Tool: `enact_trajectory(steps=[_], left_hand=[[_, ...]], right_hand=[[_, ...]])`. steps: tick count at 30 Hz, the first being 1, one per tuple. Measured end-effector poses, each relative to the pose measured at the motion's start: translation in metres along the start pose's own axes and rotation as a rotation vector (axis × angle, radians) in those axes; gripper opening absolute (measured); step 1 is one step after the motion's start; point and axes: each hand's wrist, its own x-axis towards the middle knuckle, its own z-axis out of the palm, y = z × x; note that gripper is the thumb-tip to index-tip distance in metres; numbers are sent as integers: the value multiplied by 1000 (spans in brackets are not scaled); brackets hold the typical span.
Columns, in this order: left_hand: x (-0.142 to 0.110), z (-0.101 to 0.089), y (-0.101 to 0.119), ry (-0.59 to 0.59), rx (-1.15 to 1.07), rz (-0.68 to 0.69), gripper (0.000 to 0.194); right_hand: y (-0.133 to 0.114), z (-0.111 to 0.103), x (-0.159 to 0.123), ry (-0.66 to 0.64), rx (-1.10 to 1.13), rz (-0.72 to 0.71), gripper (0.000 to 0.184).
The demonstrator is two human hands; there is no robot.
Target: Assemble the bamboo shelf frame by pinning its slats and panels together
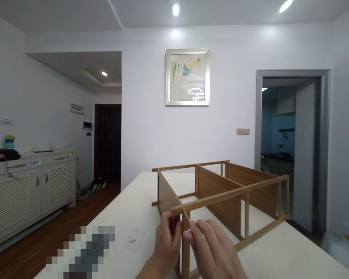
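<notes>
One brown wooden rack with panel shelves (218,199) lies on a white tabletop (128,209); the left hand (168,236) grips its near corner, and the right hand (213,244) pinches a thin silver metal tool (187,215), tip at the rail. Judged best: corner braced, tool square, turns short, as the near upright (185,248) probably limits swing. Also present, left of the hands and clear of them: one small transparent plastic bag (139,235) with a small grey piece (132,241).

Left hand (167,240) curled, pointing upward; right hand (212,244) near it, tightly pinching
</notes>
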Motion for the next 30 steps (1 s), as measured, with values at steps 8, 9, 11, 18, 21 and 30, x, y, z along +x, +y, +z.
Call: enact_trajectory(steps=[8,9,11,18,21,30], left_hand=[[-2,1,-3,-25,-33,-35,12],[-3,2,-4,-27,-38,-42,12],[-3,2,-5,-27,-52,-59,11],[-1,2,-4,-18,-37,-49,9],[0,0,-2,-13,-18,-26,8],[2,-2,1,-29,3,8,7]], right_hand=[[-5,7,5,-11,51,167,8],[-6,8,7,-6,60,211,14],[-10,11,10,9,68,299,22],[-21,11,18,-42,202,679,33],[-26,6,18,-72,379,852,32],[-6,1,9,88,640,561,13]])
